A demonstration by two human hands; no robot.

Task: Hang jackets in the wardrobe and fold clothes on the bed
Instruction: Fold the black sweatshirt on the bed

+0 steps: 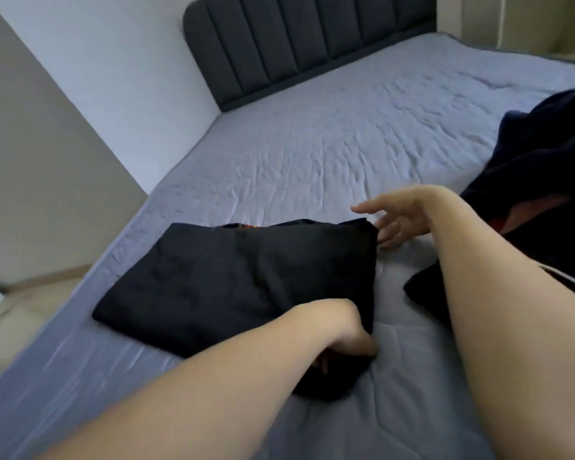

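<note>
A black garment [233, 280], folded into a flat rectangle, lies on the grey bed sheet [312, 154] near the bed's left edge. A bit of coloured print shows at its far edge. My left hand [342, 333] grips the garment's near right corner, fingers curled under the cloth. My right hand [395, 217] hovers at the far right corner with fingers spread, fingertips close to the fabric. A dark navy pile of clothes [538, 167] lies on the bed's right side, partly behind my right forearm.
A dark padded headboard [296, 44] stands at the far end of the bed. A white wall [113, 78] runs along the left side, with a strip of beige floor [20, 313] below it.
</note>
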